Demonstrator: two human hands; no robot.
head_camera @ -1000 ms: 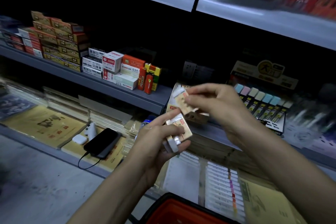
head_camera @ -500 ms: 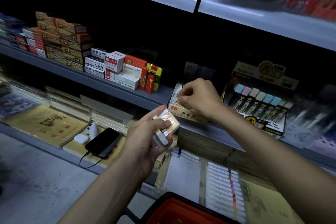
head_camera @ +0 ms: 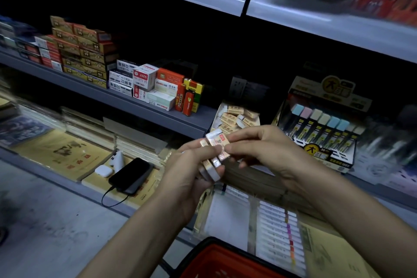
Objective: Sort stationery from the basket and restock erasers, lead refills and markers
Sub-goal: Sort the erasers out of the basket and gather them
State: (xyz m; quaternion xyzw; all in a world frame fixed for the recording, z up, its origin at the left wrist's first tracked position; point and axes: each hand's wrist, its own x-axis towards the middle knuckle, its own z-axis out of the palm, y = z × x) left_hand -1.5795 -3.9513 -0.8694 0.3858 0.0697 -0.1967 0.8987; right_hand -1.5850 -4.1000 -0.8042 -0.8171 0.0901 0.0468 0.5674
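restocking of erasers was the step in hand. the left hand [head_camera: 191, 174] was curled round a small stack of wrapped erasers [head_camera: 212, 166], held in front of the middle shelf [head_camera: 158, 114]. the right hand [head_camera: 261, 149] met it from the other side, thumb and forefinger pinching the top eraser [head_camera: 217, 141] of that stack. whether this piece was already free of the stack could not be told. the open eraser box [head_camera: 237, 117] stood on the shelf just behind the hands, part filled with like pieces lying loosely. a display of lead refills [head_camera: 322, 130] stood just right of it. the red basket [head_camera: 225, 262] sat at the bottom edge of the view, its contents hidden.

judgement: the erasers were partly restocked, with several left in the left hand. the next move would call for lifting the pinched eraser clear, carrying it up and back to the box, and laying it among the others without knocking them, the left hand steadying the remainder.
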